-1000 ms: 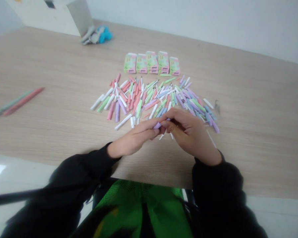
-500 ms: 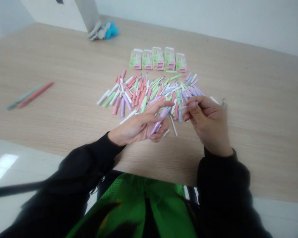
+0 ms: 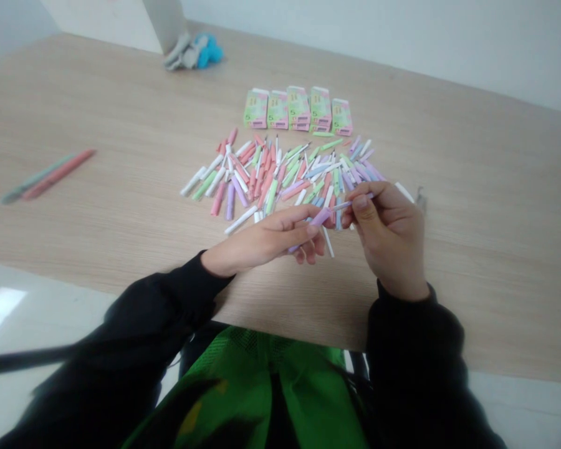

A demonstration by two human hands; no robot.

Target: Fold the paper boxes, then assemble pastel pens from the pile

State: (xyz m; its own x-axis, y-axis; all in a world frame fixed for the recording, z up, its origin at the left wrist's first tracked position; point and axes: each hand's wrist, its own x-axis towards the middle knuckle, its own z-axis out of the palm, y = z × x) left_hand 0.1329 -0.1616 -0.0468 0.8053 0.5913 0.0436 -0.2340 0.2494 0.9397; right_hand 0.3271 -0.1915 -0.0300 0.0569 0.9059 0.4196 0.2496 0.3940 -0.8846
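My left hand (image 3: 266, 240) is closed on a lilac pen barrel (image 3: 318, 218), whose end pokes out past the fingertips. My right hand (image 3: 388, 234) pinches a thin lilac-tipped pen refill (image 3: 343, 204), with its point aimed at the barrel's end; the two parts are almost touching. Both hands hover just in front of a spread pile of pen parts (image 3: 280, 174) in pink, green, lilac, blue and white on the wooden table (image 3: 98, 112).
Several small green-and-pink boxes (image 3: 298, 109) stand in a row behind the pile. Two assembled pens, one pink and one green (image 3: 47, 176), lie at the left. A grey-and-blue cloth bundle (image 3: 191, 53) sits at the far edge. A small dark clip (image 3: 419, 199) lies to the right.
The hands were joined on the lilac part, drew apart with barrel in the left and refill in the right, and have now come close together again.
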